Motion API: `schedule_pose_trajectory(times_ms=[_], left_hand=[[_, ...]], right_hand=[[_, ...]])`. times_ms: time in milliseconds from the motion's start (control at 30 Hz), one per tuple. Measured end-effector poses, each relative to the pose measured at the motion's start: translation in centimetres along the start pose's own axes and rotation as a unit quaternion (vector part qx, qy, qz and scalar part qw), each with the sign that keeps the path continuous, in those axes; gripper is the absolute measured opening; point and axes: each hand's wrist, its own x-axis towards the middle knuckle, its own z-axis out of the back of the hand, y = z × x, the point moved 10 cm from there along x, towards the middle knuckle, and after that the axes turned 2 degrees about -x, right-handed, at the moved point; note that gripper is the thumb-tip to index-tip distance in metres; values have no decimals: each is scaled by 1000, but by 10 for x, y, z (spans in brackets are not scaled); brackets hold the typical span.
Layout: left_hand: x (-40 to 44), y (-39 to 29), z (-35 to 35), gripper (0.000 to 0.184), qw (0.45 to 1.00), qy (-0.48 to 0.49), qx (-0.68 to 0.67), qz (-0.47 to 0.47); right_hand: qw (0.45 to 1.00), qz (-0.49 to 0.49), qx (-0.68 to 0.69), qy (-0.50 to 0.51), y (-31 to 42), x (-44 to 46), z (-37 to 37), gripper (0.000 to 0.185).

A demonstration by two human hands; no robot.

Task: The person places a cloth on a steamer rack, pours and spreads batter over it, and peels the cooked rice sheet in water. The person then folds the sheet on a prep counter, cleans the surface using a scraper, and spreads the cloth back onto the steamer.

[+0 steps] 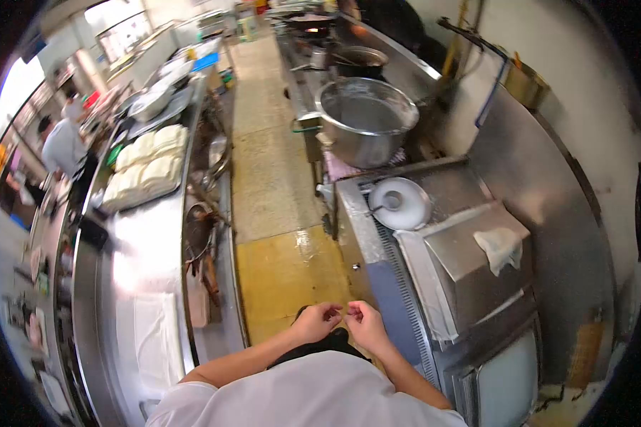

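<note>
Both of my hands are close together in front of my body, over the yellow floor. My left hand (318, 322) has its fingers curled, with the fingertips pointing toward the other hand. My right hand (365, 326) is curled the same way, its fingertips a small gap from the left ones. Whether anything small lies between the fingertips cannot be made out. To the right of my right hand is a metal unit with a blue-grey strip (394, 299). A white cloth (157, 334) lies on the steel counter (132, 263) to the left.
A large steel pot (367, 135) stands ahead right, with a white lidded dish (400, 203) nearer. A cloth (501, 248) rests on a steel box (470, 245). Stacked white towels (146, 167) fill a tray at left. A person (65, 148) stands beyond. The aisle floor (267, 171) runs ahead.
</note>
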Motion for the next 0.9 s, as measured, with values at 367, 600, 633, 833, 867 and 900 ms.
schedule_pose_trajectory(times_ms=[367,600,633,833,867,900], left_hand=[[-133,73,118,39,980,-195,-1,23],[-305,181,217,35,885,-439,67,139],[-333,197,228,37,862,-480,90,135],[-473,287,245,35,777,-516,137,332],[-481,304,239,33,787,-492,141,344],[-486,318,233,32,797,-467,145,355]], right_hand=[[968,67,-67,232,72,1,-160,31],[909,136,-104,379,141,-30,-317,29],[899,143,-106,400,151,-38,-339,29],[819,209,-177,504,194,-92,-462,33],[802,219,-194,520,200,-102,-481,35],[785,263,-206,521,211,-114,-498,36]])
